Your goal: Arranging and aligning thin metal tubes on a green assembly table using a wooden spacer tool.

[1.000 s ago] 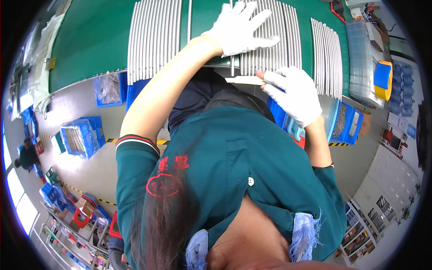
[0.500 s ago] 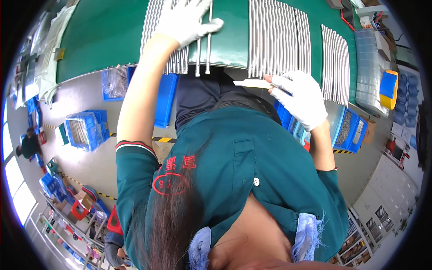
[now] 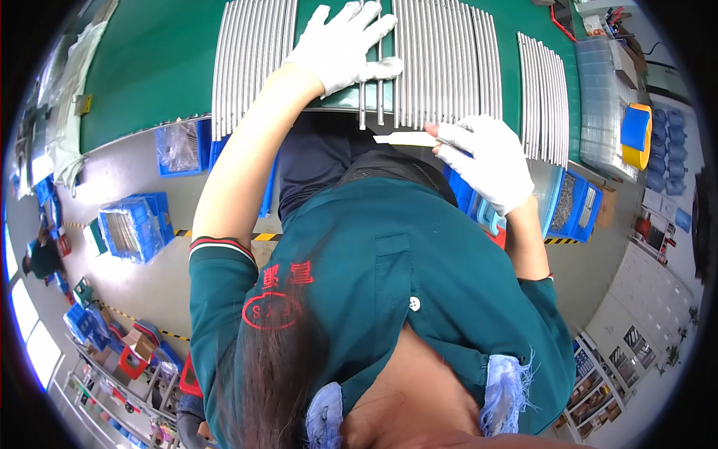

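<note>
My left hand point(image 3: 336, 51), in a white glove, lies flat with fingers spread over two loose metal rods point(image 3: 380, 108). These rods lie between a wide row of rods point(image 3: 247, 63) on the left and another row point(image 3: 447, 67) in the middle, close to the middle row. My right hand point(image 3: 488, 163), gloved with bare fingertips showing, is closed on a slim white strip with a slanted tip point(image 3: 405, 139), held level just off the table's near edge. Its exact kind cannot be made out. All rods lie side by side, pointing away from me.
The green table point(image 3: 149, 67) carries a third, shorter row of rods point(image 3: 544, 101) at right. Beyond it stand clear plastic boxes point(image 3: 598, 97) and a yellow and blue tape roll point(image 3: 636, 136). Blue bins point(image 3: 576, 206) sit below the edge. Another person point(image 3: 46, 254) is far left.
My left hand has slid right from the left row, and the two loose rods now lie nearer the middle row. My right hand keeps its hold on the strip. The whole view has shifted slightly.
</note>
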Action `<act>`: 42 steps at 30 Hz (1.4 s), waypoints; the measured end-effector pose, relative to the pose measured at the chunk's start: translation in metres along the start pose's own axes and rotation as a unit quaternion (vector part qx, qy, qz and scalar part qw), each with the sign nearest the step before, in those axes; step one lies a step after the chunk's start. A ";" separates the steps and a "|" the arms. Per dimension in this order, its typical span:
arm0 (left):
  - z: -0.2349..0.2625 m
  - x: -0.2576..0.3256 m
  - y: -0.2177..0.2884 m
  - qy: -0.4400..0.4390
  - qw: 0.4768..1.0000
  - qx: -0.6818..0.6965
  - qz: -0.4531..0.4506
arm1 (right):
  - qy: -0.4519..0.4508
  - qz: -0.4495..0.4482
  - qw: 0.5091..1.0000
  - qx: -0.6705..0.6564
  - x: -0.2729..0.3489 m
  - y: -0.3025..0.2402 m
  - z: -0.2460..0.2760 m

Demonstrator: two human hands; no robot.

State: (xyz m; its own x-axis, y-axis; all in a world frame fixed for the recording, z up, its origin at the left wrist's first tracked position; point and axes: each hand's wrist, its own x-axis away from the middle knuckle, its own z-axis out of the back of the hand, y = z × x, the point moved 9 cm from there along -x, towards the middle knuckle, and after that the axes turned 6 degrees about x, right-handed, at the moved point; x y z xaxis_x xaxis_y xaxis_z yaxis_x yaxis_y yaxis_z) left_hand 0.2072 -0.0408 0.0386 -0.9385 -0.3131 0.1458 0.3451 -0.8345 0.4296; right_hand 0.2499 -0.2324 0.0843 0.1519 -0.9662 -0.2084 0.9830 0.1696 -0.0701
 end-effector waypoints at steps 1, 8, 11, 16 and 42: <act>0.000 0.000 0.000 -0.002 1.000 0.001 0.001 | 0.000 0.001 1.000 0.000 0.000 0.001 0.000; -0.008 0.000 -0.014 0.042 0.999 -0.015 -0.007 | -0.004 0.010 1.000 0.027 0.001 0.003 0.003; 0.005 0.008 -0.012 0.006 1.000 0.003 0.018 | -0.013 0.010 1.000 0.026 0.001 0.004 0.002; 0.012 0.016 -0.016 0.047 0.999 -0.019 0.014 | -0.003 0.023 0.999 0.024 -0.001 0.001 0.003; 0.016 0.028 -0.034 0.014 1.000 -0.006 0.022 | -0.016 -0.021 1.000 -0.016 -0.024 -0.005 -0.017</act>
State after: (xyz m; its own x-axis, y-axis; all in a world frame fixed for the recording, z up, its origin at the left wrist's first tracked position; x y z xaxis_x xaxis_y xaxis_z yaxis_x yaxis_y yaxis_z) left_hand 0.1686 -0.0141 0.0424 -0.9216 -0.3625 0.1385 0.3865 -0.8249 0.4125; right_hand 0.2400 -0.2070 0.0735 0.1148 -0.9781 -0.1738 0.9848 0.1351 -0.1095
